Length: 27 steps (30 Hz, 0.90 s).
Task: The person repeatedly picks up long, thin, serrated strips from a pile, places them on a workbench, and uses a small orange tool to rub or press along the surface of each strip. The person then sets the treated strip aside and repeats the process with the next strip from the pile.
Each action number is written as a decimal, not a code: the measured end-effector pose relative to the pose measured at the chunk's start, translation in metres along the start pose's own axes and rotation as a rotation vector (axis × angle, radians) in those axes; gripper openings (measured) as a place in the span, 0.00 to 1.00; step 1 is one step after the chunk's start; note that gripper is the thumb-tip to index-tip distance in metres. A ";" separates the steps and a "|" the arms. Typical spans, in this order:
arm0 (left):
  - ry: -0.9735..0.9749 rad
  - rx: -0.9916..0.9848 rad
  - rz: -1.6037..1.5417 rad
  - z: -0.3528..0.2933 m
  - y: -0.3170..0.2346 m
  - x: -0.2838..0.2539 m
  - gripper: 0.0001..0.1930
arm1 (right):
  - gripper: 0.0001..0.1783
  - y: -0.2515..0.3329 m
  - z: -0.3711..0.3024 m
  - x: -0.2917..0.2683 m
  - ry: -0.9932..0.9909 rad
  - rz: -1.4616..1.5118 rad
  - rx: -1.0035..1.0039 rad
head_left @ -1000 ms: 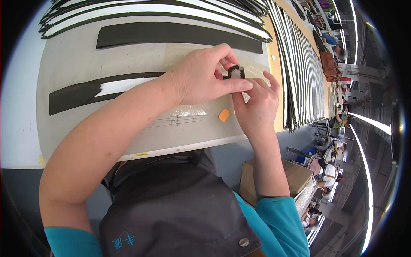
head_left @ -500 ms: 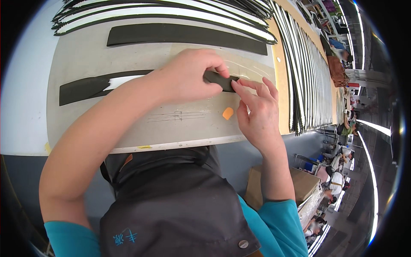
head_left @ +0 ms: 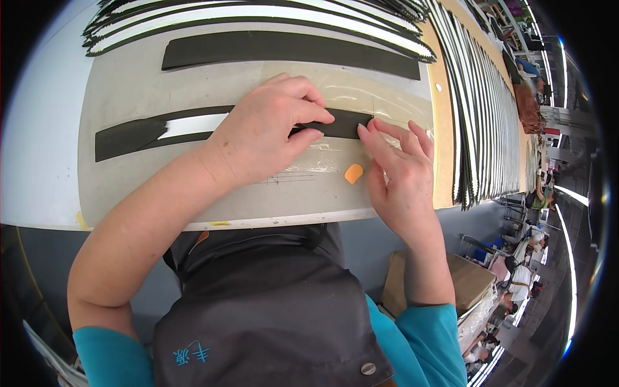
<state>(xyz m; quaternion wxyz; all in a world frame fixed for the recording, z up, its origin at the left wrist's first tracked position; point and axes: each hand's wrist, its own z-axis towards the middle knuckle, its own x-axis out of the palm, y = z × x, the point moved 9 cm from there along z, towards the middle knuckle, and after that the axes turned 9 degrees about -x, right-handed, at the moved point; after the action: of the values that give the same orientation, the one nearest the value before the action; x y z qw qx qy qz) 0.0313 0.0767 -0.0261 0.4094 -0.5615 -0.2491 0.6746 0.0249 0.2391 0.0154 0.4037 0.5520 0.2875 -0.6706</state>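
A long black strip [head_left: 129, 137] with a white band [head_left: 196, 125] along part of its length lies across the grey work mat. My left hand [head_left: 267, 132] pinches the strip between thumb and forefinger near its right part. Its forearm and palm hide the strip's middle. With fingertips pressed on the strip's right end, my right hand [head_left: 403, 164] holds it down, the thumb bent apart below. A small orange piece [head_left: 353, 173] lies on the mat beside the right thumb. Behind my hands rests a second, plain black strip [head_left: 290, 53].
Black-and-white strips with jagged ends [head_left: 258, 20] are stacked at the far edge. More strips [head_left: 487, 116] stand in a row on the right. Clear tape [head_left: 387, 97] covers part of the mat [head_left: 155, 193]. A brown carton [head_left: 467, 280] sits below the table; people work farther right.
My left hand has slid left along the strip, and more of the black right end shows between my hands. The right hand stays at the end. The whole view has shifted slightly.
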 end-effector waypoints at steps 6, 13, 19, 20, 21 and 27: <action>-0.015 -0.001 0.059 -0.001 -0.004 0.000 0.12 | 0.31 -0.002 -0.002 0.003 0.026 0.008 -0.010; -0.001 -0.037 0.031 -0.002 -0.004 0.000 0.12 | 0.32 -0.013 -0.014 0.007 0.036 0.094 0.063; -0.008 -0.015 0.066 -0.001 -0.005 -0.001 0.13 | 0.25 -0.023 -0.017 0.009 -0.009 0.206 0.152; -0.010 -0.015 0.068 -0.002 -0.006 -0.001 0.13 | 0.23 -0.025 -0.015 0.007 -0.006 0.215 0.154; -0.013 -0.016 0.071 -0.002 -0.006 -0.001 0.13 | 0.22 -0.027 -0.012 0.005 -0.003 0.225 0.155; 0.013 -0.026 0.050 -0.001 -0.007 -0.001 0.13 | 0.20 -0.022 0.001 0.002 -0.048 0.112 0.083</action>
<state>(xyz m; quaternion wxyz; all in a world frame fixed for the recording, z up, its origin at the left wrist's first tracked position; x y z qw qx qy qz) 0.0342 0.0801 -0.0202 0.3867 -0.5771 -0.2411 0.6778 0.0051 0.2490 0.0123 0.4241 0.5673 0.2180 -0.6714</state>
